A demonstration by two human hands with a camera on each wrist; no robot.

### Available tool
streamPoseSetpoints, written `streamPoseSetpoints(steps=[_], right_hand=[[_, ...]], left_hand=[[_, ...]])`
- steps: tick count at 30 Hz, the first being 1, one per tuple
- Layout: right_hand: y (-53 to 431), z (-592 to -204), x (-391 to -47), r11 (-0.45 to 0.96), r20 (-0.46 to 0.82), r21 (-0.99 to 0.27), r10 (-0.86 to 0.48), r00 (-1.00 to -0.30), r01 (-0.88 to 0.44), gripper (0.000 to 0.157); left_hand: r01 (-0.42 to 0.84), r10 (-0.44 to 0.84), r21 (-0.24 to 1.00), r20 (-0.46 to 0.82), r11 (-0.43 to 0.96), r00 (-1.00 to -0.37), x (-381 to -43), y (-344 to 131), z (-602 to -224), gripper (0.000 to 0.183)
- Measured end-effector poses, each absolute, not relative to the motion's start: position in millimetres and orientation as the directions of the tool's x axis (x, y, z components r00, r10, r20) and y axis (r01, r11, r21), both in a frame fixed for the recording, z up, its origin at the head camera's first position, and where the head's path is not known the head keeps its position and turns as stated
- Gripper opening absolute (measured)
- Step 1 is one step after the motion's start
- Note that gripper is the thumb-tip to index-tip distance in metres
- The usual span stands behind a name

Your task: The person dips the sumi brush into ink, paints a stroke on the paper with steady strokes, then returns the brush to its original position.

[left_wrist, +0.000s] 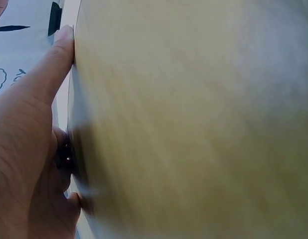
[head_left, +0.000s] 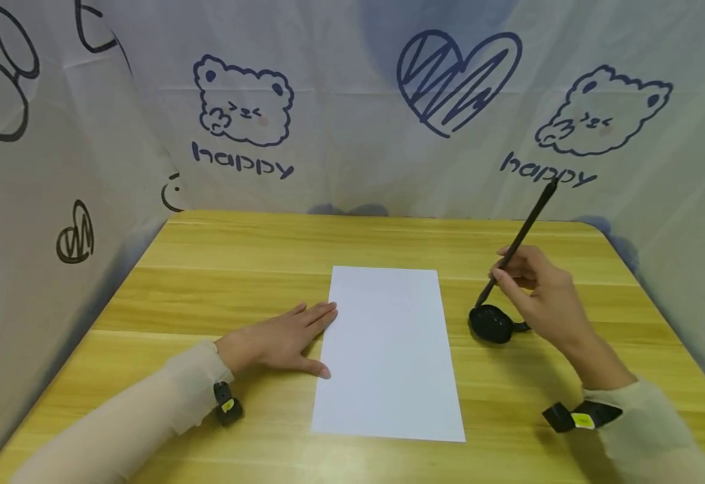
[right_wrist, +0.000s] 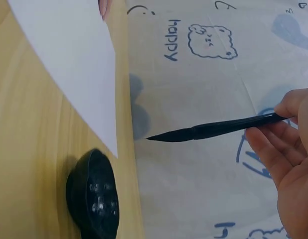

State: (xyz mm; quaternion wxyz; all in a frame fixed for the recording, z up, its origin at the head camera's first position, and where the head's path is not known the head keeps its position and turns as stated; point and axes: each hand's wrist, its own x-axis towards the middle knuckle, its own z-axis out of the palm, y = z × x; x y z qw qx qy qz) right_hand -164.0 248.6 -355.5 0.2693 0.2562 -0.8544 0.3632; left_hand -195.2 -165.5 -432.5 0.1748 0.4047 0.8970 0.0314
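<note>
A white sheet of paper [head_left: 388, 356] lies on the wooden table in front of me. Flat on the table, my left hand [head_left: 285, 339] has its fingertips and thumb on the sheet's left edge. To the right of the paper, my right hand [head_left: 548, 296] pinches a dark writing brush [head_left: 527, 225] partway along its handle. Beside the paper sits a small black dish [head_left: 491, 324] with a short handle. In the right wrist view, the pointed tip of the brush [right_wrist: 169, 136] stands apart from the dish [right_wrist: 96, 199], above the tabletop, and the dish's inside glistens.
Wood-grain tabletop [head_left: 207, 296] surrounds the paper. White cloth [head_left: 340, 121] with drawn bears, a heart and lettering hangs behind the table and along its sides. A dark strap device [head_left: 582, 418] sits on the right wrist and another [head_left: 228, 403] on the left.
</note>
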Motion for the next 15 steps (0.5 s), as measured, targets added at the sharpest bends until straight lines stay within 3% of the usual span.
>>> streamPoseSetpoints(steps=[15], right_hand=[[207, -355, -177, 0.526, 0.635, -0.539, -0.259, -0.728, -0.658, 0.029]], left_hand=[[0.699, 0.720, 0.195, -0.308, 0.688, -0.622, -196, -164, -432, 0.113]])
